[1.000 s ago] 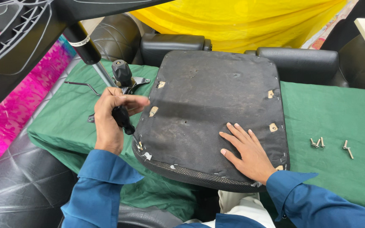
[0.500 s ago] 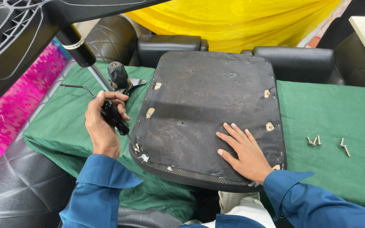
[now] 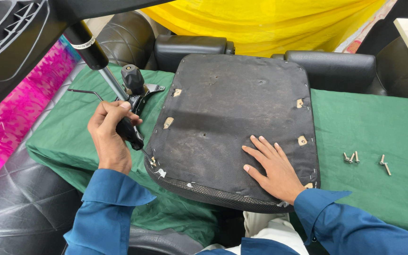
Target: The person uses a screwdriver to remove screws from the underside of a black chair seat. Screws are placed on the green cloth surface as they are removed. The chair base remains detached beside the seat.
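Head view. Green cloth [image 3: 364, 127] covers the tabletop; black padded chair parts line its far edge, yellow fabric [image 3: 260, 21] hangs behind, pink patterned fabric [image 3: 10, 118] lies at far left.

Seat cushion [image 3: 232, 123], underside up, dark and stapled round its rim, lies mid-cloth. Its near edge overhangs the cloth's front edge toward the person's lap.

Left hand [image 3: 109, 134]: fingers closed round the black handle of a screwdriver [image 3: 131, 133]. Shaft angles down-right; tip meets the cushion's near-left corner, at a staple beside a small tan tab.

Right hand [image 3: 272, 165]: flat, fingers spread, palm pressing the cushion's near-right area. Holds nothing.

Just behind the left hand: black chair mechanism with knob [image 3: 134, 79], a thin bent lever [image 3: 88, 93], and a gas cylinder [image 3: 97, 59] rising to the chair base at upper left. Room tight on that side.

Right of the cushion: open green cloth, then loose screws [image 3: 350, 157] in a small cluster, two more [image 3: 385, 164] further right, all well apart from the cushion's edge.
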